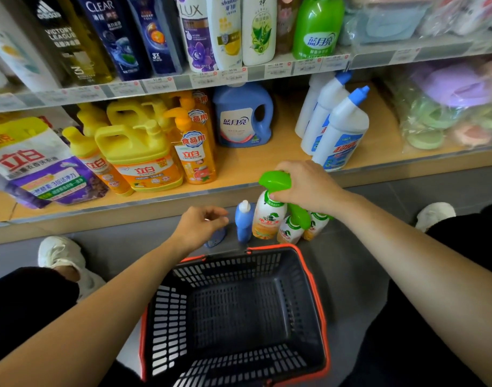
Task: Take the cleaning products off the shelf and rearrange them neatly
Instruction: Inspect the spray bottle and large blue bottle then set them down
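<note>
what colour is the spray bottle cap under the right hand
The plastic spray cap is bright green; head view shows it.

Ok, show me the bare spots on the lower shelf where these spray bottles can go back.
Bare shelf board runs between the blue detergent jug and the white toilet-cleaner bottles, and forward to the shelf's front edge. Left of the jug it is crowded with yellow dish-soap bottles and a refill bag.
</note>
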`<act>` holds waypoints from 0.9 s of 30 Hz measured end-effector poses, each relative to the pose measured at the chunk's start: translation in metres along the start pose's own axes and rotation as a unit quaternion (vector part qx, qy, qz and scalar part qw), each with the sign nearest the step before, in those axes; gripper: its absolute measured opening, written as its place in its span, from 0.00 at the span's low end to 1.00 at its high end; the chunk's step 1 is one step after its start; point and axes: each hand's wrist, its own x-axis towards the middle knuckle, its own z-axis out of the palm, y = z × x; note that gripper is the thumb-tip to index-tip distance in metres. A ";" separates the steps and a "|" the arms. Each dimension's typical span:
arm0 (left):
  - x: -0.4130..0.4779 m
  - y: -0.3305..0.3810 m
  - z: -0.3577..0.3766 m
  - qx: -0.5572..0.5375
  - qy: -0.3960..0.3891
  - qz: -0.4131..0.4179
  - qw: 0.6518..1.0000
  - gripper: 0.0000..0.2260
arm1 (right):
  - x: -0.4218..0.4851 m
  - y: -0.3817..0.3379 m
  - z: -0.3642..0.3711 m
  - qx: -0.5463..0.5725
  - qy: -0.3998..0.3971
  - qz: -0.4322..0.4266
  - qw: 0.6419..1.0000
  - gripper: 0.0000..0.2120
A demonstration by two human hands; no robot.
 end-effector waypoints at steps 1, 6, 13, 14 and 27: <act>0.001 -0.005 -0.002 0.025 0.010 0.005 1.000 0.07 | 0.005 0.002 0.010 -0.023 -0.019 -0.006 1.000 0.19; 0.006 -0.033 -0.022 0.108 0.019 -0.008 0.994 0.09 | 0.020 0.018 0.056 -0.051 -0.094 -0.002 0.994 0.16; 0.034 -0.049 -0.016 0.172 0.068 0.042 0.982 0.13 | 0.020 0.041 0.105 -0.038 -0.187 0.009 0.982 0.09; 0.039 -0.052 -0.011 0.174 0.069 0.053 0.981 0.15 | 0.020 0.044 0.109 -0.057 -0.194 0.007 0.979 0.09; 0.092 -0.100 0.027 0.042 0.041 0.015 0.998 0.18 | 0.065 0.052 0.095 0.100 -0.101 0.135 0.981 0.21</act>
